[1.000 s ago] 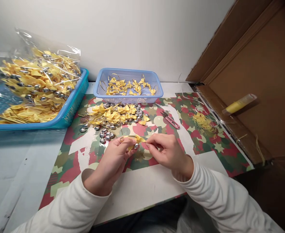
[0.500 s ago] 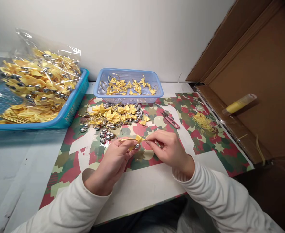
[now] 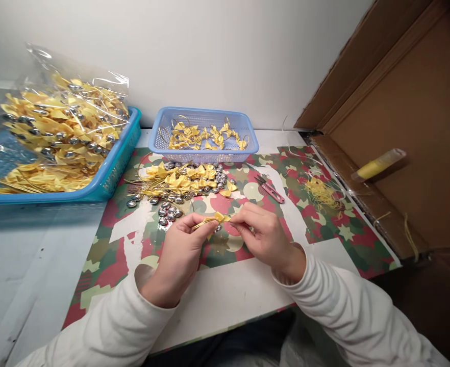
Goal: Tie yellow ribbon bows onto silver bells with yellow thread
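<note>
Low over the front of the patterned board, my left hand [image 3: 179, 257] pinches a yellow ribbon bow [image 3: 220, 217] with gold cord between thumb and fingers. A silver bell [image 3: 218, 228] shows just beneath the bow, partly covered. My right hand [image 3: 263, 237] is closed at the bow's right side, its thumb and forefinger on what looks like the cord end; the exact grip is too small to make out. Beyond my hands lies a heap of yellow bows [image 3: 175, 179] with gold cords, and loose silver bells [image 3: 167, 211] are clustered beside my left fingers.
A blue basket [image 3: 204, 153] with several corded bows stands at the back. Pink thread snips [image 3: 271, 190] lie right of the heap, near a tangle of yellow thread [image 3: 320, 191]. At left, a teal basket [image 3: 106, 188] bears a bulging clear bag [image 3: 68, 117]. Cardboard [image 3: 401, 102] walls the right side.
My left hand has rolled over, so its back shows more and the bell is more covered. My right hand stays at the bow, nearly unmoved.
</note>
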Demonstrator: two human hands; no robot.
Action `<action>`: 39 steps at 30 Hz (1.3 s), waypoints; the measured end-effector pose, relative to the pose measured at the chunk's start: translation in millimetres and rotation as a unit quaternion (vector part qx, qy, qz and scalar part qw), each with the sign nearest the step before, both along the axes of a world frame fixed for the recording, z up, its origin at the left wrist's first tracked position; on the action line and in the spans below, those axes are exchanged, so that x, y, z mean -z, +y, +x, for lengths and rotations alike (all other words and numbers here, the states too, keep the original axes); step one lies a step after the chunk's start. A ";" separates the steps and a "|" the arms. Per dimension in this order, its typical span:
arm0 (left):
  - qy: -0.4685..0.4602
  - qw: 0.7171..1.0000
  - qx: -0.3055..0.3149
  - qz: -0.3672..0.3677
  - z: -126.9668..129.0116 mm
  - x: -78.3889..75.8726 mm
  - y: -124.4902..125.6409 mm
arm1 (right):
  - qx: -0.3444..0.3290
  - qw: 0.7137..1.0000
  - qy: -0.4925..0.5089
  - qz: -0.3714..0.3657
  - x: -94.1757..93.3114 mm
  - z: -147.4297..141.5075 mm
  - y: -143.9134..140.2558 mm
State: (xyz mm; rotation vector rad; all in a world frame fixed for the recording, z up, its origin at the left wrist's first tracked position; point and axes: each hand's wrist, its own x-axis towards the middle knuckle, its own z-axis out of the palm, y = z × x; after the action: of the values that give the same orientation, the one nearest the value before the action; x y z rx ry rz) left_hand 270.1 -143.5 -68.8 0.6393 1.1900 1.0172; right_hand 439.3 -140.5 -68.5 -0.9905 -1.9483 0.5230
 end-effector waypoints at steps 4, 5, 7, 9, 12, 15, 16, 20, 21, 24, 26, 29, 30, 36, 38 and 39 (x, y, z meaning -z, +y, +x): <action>-0.001 1.000 0.008 0.027 0.2 3.7 0.3 | 0.004 1.000 0.010 -0.005 1.5 -1.8 -0.9; -0.003 0.999 0.008 0.035 0.2 5.3 0.6 | 0.005 1.000 0.012 -0.007 1.7 -2.3 -1.3; -0.006 0.999 0.004 0.046 0.3 7.9 0.8 | 0.008 1.000 0.010 -0.010 1.9 -3.0 -1.8; -0.005 0.999 -0.003 0.050 0.6 8.9 0.5 | 0.009 1.000 0.008 -0.010 1.4 -3.2 -2.0; -0.014 0.999 -0.015 0.047 1.4 7.0 0.3 | 0.007 1.000 0.013 -0.003 -0.8 -1.8 -0.8; -0.042 0.998 -0.027 0.042 2.2 3.4 1.4 | 0.009 1.000 0.007 0.009 -3.1 1.1 1.4; -0.051 0.998 -0.029 0.038 2.5 2.2 2.0 | 0.010 1.000 0.003 0.013 -3.6 2.0 2.0; -0.068 0.997 -0.030 0.020 3.7 -0.8 3.8 | 0.012 1.000 -0.007 0.019 -4.1 3.6 2.5; -0.070 0.997 -0.029 0.019 3.9 -1.2 4.0 | 0.013 1.000 -0.007 0.021 -4.0 3.6 2.4; -0.069 0.997 -0.023 0.015 4.3 -0.8 4.0 | 0.015 1.000 -0.005 0.027 -3.4 2.9 2.0; -0.058 0.998 -0.023 0.013 4.1 0.5 3.8 | 0.014 0.999 -0.004 0.029 -2.9 2.6 2.0; -0.040 0.999 -0.025 0.008 3.3 3.3 3.7 | 0.009 0.999 -0.004 0.033 -1.9 2.4 2.1; -0.039 0.999 -0.023 0.008 3.0 4.2 3.7 | 0.009 0.999 -0.004 0.034 -1.6 2.5 2.0; -0.043 0.999 -0.018 0.012 2.9 6.9 2.6 | 0.009 0.999 -0.018 0.041 -2.3 2.4 1.1; -0.046 0.999 -0.021 0.013 3.2 6.3 2.5 | 0.010 0.999 -0.014 0.044 -3.2 2.6 1.1; -0.049 0.998 -0.022 0.016 3.4 5.8 2.6 | 0.011 0.999 -0.012 0.044 -3.5 2.7 1.1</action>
State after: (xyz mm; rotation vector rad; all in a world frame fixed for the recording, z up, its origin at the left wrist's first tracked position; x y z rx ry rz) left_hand 273.5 -140.9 -74.7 0.5833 1.1087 1.0947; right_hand 441.9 -139.4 -65.0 -0.9650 -1.9614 0.4106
